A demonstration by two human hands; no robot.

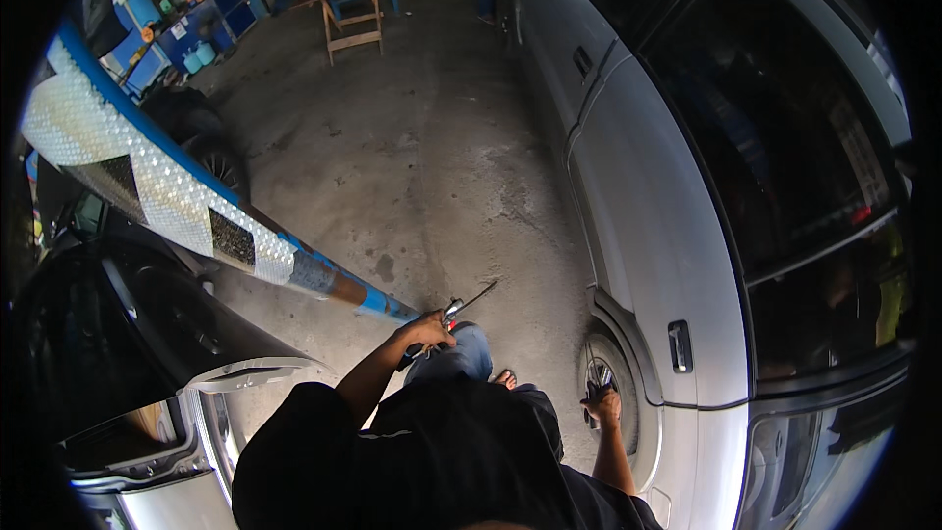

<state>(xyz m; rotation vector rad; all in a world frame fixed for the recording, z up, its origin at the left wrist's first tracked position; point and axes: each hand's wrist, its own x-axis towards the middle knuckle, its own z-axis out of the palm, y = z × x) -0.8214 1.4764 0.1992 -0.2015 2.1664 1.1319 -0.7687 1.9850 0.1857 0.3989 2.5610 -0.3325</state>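
My left hand (429, 328) is closed around a hand tool with a shiny metal body and a long thin rod (476, 299), which points ahead and to the right, above the floor. Some red shows on the tool near my fingers. Its exact kind is not clear. On the other side, beside the silver car's wheel (620, 373), my right hand (602, 405) is closed on a dark thing. A thin curved wire or cord (589, 358) rises from it in front of the wheel. What exactly my right hand holds is too small and dark to make out.
A silver car (648, 177) stands close along my right. To my left slants a blue pole (324, 275) with reflective bands, and beyond it a dark car (108, 324) with an opened panel. A wooden table (339, 15) bearing things stands ahead on the concrete floor (412, 157).
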